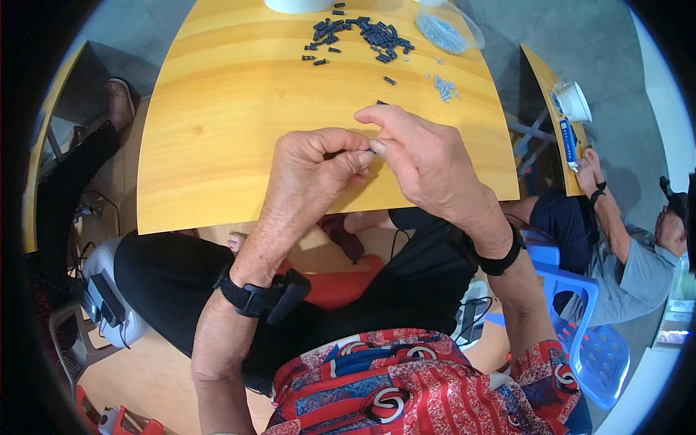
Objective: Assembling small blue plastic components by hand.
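Above the near part of the table, my left hand is closed in a pinch around a small dark plastic part, mostly hidden by the fingertips. My right hand meets it from the right, its thumb tip touching the part. The right forefinger stretches out apart from the thumb; the other right fingers are hidden. Farther back lies a pile of small black plastic parts, with a few strays, one between the pile and my right hand. Small silvery metal pieces lie loose at the right.
A clear bag of silvery pieces rests at the table's far right, and a white container at the far edge. To the right, another person sits by a second table with a white tub. A blue plastic chair stands there.
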Action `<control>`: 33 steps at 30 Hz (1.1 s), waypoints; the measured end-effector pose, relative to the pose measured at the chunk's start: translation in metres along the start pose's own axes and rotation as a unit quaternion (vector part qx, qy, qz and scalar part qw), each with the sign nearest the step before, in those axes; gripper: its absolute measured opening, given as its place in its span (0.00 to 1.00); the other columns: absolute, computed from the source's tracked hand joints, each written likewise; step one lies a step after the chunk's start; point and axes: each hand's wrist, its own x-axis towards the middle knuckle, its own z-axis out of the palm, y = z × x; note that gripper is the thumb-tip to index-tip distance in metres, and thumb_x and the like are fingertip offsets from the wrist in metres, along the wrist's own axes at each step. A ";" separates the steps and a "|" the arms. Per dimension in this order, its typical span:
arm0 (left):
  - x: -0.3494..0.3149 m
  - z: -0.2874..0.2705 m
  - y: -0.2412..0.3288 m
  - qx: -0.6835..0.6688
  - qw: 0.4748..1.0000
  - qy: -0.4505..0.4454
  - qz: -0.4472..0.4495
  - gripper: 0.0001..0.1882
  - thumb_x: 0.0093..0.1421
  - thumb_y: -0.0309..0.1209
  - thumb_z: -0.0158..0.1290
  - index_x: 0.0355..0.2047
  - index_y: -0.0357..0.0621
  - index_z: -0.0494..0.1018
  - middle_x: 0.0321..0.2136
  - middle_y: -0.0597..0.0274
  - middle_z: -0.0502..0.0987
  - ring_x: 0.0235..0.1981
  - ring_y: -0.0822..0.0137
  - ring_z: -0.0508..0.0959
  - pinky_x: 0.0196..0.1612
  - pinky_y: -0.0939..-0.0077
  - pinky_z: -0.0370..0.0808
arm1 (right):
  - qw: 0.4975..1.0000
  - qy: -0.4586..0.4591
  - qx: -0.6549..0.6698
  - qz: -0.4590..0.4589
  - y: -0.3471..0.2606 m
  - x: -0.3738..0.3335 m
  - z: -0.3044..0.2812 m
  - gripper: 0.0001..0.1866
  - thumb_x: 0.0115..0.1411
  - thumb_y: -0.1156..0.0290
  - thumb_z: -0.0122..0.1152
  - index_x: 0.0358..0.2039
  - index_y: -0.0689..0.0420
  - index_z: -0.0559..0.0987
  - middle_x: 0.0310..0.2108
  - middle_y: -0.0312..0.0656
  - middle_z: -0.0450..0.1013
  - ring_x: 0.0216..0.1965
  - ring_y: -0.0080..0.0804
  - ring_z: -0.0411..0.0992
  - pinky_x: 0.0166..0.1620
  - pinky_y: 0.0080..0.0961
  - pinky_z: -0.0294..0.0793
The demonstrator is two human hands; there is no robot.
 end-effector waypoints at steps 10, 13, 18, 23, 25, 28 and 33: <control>0.003 -0.007 0.007 -0.076 0.996 -0.002 -0.043 0.05 0.55 0.21 0.55 0.33 0.33 0.77 0.23 0.59 0.78 0.23 0.74 0.75 0.29 0.83 0.74 | 0.988 0.072 0.084 0.108 -0.002 -0.006 -0.002 0.07 0.54 0.76 0.56 0.35 0.61 0.75 0.27 0.46 0.73 0.27 0.41 0.74 0.30 0.28 0.73; 0.003 -0.007 0.008 -0.087 0.995 -0.003 -0.045 0.05 0.56 0.22 0.55 0.33 0.33 0.77 0.23 0.59 0.78 0.23 0.74 0.75 0.28 0.83 0.74 | 0.995 0.084 0.030 0.041 -0.005 -0.007 0.001 0.07 0.53 0.78 0.56 0.34 0.60 0.75 0.27 0.44 0.72 0.28 0.40 0.74 0.29 0.28 0.73; 0.003 -0.006 0.010 -0.076 0.996 0.006 -0.047 0.04 0.56 0.21 0.54 0.31 0.31 0.76 0.21 0.61 0.77 0.21 0.77 0.74 0.27 0.86 0.71 | 0.994 0.108 0.021 0.000 -0.003 -0.007 0.006 0.09 0.49 0.81 0.56 0.33 0.59 0.75 0.27 0.43 0.72 0.28 0.41 0.74 0.28 0.29 0.73; 0.002 -0.005 0.010 -0.090 0.995 0.009 -0.052 0.04 0.56 0.20 0.54 0.30 0.30 0.76 0.21 0.60 0.77 0.21 0.76 0.74 0.26 0.86 0.72 | 0.991 0.123 -0.029 -0.040 -0.002 -0.009 0.011 0.11 0.45 0.82 0.56 0.32 0.60 0.74 0.24 0.42 0.69 0.25 0.39 0.73 0.25 0.30 0.72; 0.001 -0.005 0.010 -0.088 0.994 0.012 -0.059 0.04 0.56 0.20 0.54 0.30 0.30 0.76 0.21 0.60 0.77 0.21 0.75 0.74 0.26 0.85 0.72 | 0.992 0.118 -0.039 -0.039 -0.003 -0.010 0.011 0.09 0.45 0.82 0.56 0.30 0.60 0.73 0.23 0.42 0.67 0.23 0.39 0.72 0.25 0.30 0.72; 0.000 -0.004 0.010 -0.085 0.994 0.018 -0.073 0.04 0.56 0.19 0.54 0.31 0.30 0.76 0.21 0.60 0.77 0.21 0.75 0.74 0.26 0.85 0.72 | 0.992 0.096 -0.065 -0.052 -0.002 -0.011 0.013 0.07 0.44 0.80 0.57 0.26 0.59 0.71 0.21 0.41 0.64 0.21 0.37 0.70 0.23 0.30 0.71; 0.001 -0.001 0.010 -0.048 0.996 0.029 -0.072 0.03 0.56 0.19 0.54 0.30 0.31 0.77 0.21 0.60 0.76 0.21 0.75 0.74 0.26 0.83 0.73 | 0.988 0.098 -0.100 -0.071 -0.008 -0.013 0.016 0.07 0.44 0.77 0.58 0.22 0.58 0.68 0.21 0.40 0.61 0.21 0.35 0.69 0.23 0.29 0.70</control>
